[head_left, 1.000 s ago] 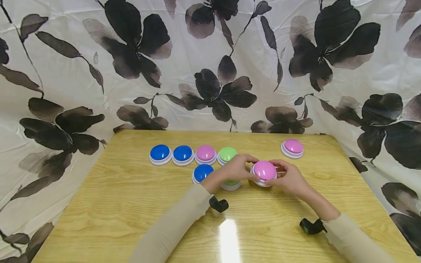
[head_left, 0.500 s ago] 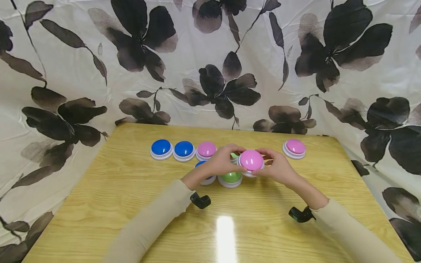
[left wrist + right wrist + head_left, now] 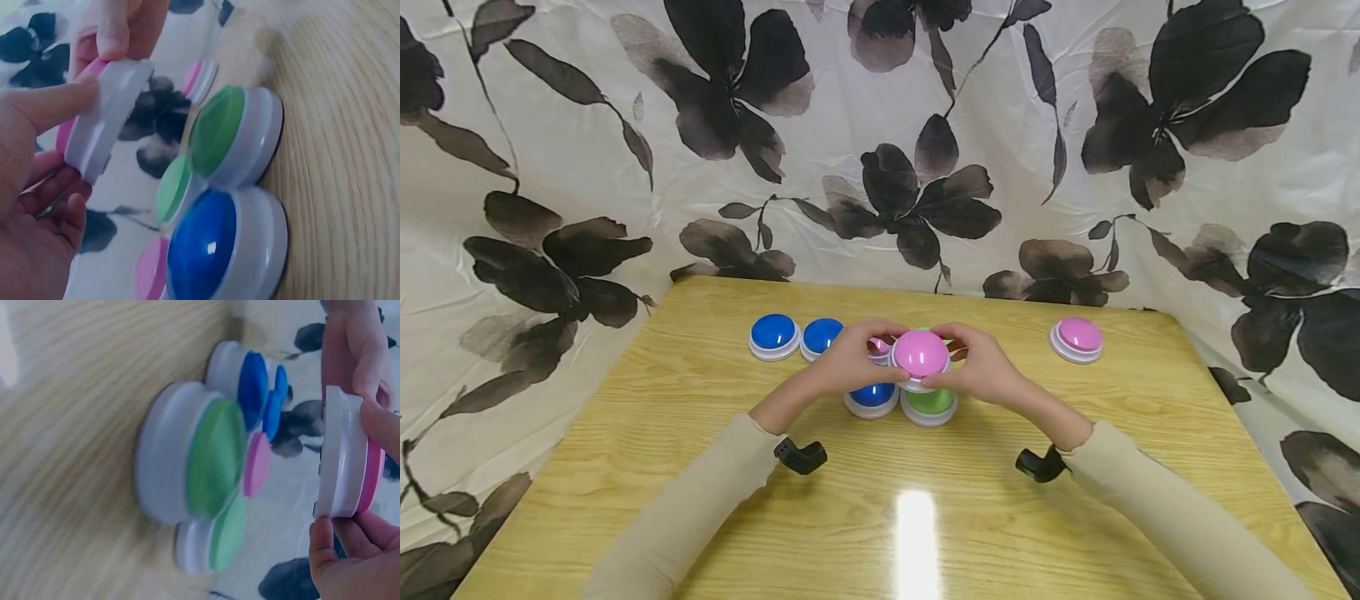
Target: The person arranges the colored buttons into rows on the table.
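Observation:
A push button with a pink dome [image 3: 921, 354] and white base is held up above the other buttons. My left hand [image 3: 856, 358] grips its left side and my right hand [image 3: 979, 362] its right side, thumbs at the near edge. In the left wrist view the white base [image 3: 109, 115] hangs apart from the buttons on the table. Beneath it stand a blue button [image 3: 871, 400] and a green button [image 3: 929, 405], side by side. Behind them, a second green button [image 3: 228, 534] and a pink button [image 3: 152, 269] are mostly hidden by my hands in the head view.
Two blue buttons, one at the row's left end [image 3: 773, 335] and one beside it [image 3: 820, 335], continue the back row. Another pink button [image 3: 1077, 337] stands alone at the table's back right. Floral cloth [image 3: 820, 158] hangs behind the wooden table [image 3: 700, 467].
Both hands have lifted the pink button and carried it left, from beside the green buttons to above the middle of the two rows. The head view has shifted slightly.

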### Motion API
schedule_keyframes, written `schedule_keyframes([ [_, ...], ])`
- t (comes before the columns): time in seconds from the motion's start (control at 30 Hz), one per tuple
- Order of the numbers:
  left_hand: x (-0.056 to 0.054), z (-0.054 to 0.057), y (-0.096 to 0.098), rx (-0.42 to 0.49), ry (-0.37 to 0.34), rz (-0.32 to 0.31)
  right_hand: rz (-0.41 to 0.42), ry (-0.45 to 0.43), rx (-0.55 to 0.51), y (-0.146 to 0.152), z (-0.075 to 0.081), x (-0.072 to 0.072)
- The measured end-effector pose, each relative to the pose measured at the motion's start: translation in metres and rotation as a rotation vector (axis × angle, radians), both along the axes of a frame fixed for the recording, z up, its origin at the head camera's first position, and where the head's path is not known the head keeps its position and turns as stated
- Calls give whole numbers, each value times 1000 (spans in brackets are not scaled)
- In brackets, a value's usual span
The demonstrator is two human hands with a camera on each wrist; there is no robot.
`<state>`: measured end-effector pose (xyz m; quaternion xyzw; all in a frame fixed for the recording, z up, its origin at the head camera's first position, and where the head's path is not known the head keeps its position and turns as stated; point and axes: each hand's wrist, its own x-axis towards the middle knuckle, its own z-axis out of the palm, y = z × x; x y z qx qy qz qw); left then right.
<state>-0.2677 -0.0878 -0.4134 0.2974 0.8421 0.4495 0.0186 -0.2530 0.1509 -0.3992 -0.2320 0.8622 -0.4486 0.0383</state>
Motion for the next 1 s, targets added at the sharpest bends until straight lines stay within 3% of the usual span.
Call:
schedule_keyframes([
  [0.23, 4, 2, -24, 55, 0, 55, 105, 39, -4, -22, 7, -10],
  [0.43, 12, -4, -52, 39, -8, 121, 224, 75, 18, -46, 5, -19],
  [0.73, 20, -10, -89, 37, -44, 162, 297, 103, 84, -81, -2, -27],
  [1.0, 29, -21, -113, 45, -70, 203, 345, 161, 122, -107, -7, -28],
])
